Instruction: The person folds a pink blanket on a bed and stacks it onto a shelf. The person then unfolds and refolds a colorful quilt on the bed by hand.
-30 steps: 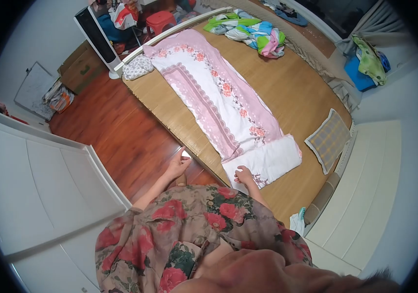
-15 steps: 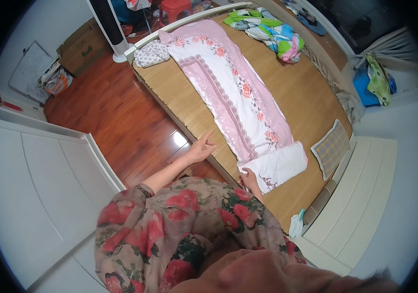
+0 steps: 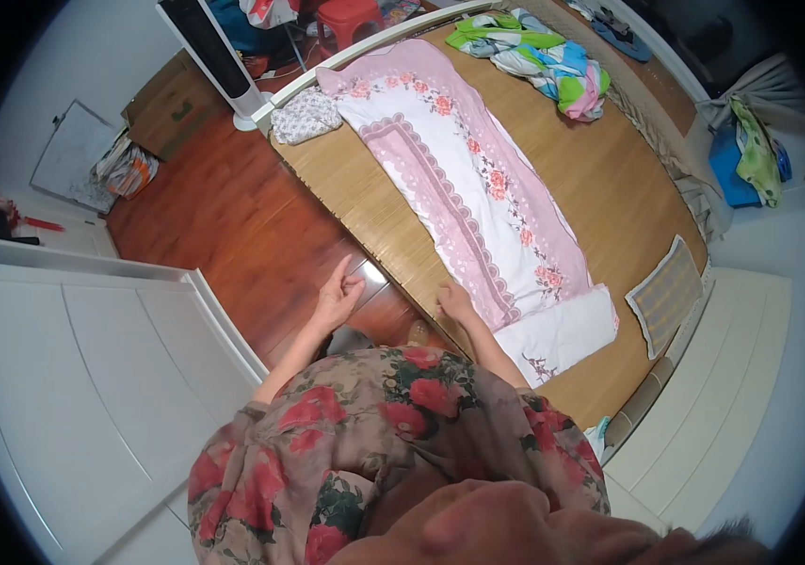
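A long pink and white floral quilt (image 3: pixel 487 188) lies lengthwise on the bed, its near end folded over into a white flap (image 3: pixel 563 330). My left hand (image 3: pixel 335 299) is above the floor beside the bed, with the index finger stretched out and nothing in it. At the bed's near edge, my right hand (image 3: pixel 456 301) is over the tan mat (image 3: pixel 402 254), close beside the quilt's left border. Its fingers are curled, and no cloth shows between them.
A small patterned pillow (image 3: pixel 306 115) and a bundle of green, blue and white bedding (image 3: pixel 544 66) lie toward the bed's far end. A plaid pillow (image 3: pixel 666 297) is at the right, near the headboard (image 3: pixel 713 377). White cabinets (image 3: pixel 92 395) stand left of the wooden floor (image 3: pixel 233 235).
My right hand has left the quilt's folded near corner and moved up and left along its border. My left hand has drawn back leftward from the bed edge. The view has shifted slightly.
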Motion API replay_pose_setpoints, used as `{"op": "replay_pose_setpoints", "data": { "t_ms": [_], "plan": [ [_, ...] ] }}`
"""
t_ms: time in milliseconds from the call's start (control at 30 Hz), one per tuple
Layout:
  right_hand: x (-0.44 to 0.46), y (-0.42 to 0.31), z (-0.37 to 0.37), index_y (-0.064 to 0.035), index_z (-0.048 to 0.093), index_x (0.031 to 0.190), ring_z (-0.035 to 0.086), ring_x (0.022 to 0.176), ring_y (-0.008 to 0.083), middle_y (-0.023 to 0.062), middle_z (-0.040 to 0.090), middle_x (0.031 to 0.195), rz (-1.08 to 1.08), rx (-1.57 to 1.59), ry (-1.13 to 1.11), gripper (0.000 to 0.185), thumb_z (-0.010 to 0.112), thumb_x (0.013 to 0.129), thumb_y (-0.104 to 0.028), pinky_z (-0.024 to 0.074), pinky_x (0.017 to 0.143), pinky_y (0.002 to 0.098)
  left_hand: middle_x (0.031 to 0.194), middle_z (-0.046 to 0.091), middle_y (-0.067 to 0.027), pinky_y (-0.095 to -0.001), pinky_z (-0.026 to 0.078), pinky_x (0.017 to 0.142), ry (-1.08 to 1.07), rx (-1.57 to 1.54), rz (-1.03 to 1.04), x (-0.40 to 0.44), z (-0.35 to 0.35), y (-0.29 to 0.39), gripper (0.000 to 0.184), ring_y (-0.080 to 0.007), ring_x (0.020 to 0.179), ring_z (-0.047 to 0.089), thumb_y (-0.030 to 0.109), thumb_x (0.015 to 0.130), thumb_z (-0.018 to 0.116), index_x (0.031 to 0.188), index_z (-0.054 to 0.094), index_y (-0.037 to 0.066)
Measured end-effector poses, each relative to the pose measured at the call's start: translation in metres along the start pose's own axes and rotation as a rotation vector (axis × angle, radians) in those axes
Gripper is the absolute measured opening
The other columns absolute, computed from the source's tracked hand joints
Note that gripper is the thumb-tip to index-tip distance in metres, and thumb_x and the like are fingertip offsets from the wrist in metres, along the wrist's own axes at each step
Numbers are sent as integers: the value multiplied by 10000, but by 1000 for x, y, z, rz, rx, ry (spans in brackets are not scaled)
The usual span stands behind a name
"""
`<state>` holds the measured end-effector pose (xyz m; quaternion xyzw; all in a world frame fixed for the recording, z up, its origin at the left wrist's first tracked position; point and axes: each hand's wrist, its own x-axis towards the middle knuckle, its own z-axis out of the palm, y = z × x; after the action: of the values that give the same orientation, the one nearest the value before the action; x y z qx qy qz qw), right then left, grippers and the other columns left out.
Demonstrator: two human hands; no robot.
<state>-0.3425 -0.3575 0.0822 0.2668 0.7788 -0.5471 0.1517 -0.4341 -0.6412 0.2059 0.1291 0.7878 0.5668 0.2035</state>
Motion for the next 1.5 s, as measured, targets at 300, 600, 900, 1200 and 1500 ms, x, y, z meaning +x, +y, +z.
{"op": "replay_pose_setpoints", "data": {
  "t_ms": [300,600,900,1200,1500],
  "plan": [
    [69,-89,66,9,494,1212,625,550,175,125,631,745,-41,-139,-90,387,528,861,-151,483,481,303,984,615,-91,-249,493,756,32,-154,-20,50,-110,-35,625,-107,833,579,97,892,568,1423,246,34],
    [142,-169,165,-16,538,1170,635,564,229,164,633,688,-110,-219,35,367,564,826,-143,502,575,347,1013,631,-94,-224,476,677,84,-73,-107,98,-287,-43,626,-79,766,573,148,887,581,1420,267,54],
    [213,-227,202,-20,489,1226,636,574,215,154,631,701,83,-111,-30,412,554,829,-108,510,554,338,1017,644,-119,-270,505,735,84,-148,-27,190,-365,-57,653,-133,809,631,151,863,608,1420,276,78],
    [375,-360,291,-25,547,1156,650,748,320,206,651,843,-90,-205,-8,378,575,817,-190,507,733,394,964,656,-93,-262,500,731,132,180,-109,294,-493,-36,636,-120,774,623,134,859,614,1409,301,76],
    [459,-537,355,-48,549,1153,588,961,387,224,631,985,-232,-328,-132,342,563,840,-187,474,824,405,997,651,-136,-294,507,763,118,72,-23,384,-573,-94,634,-186,851,644,147,855,614,1399,301,50]
  ]
}}
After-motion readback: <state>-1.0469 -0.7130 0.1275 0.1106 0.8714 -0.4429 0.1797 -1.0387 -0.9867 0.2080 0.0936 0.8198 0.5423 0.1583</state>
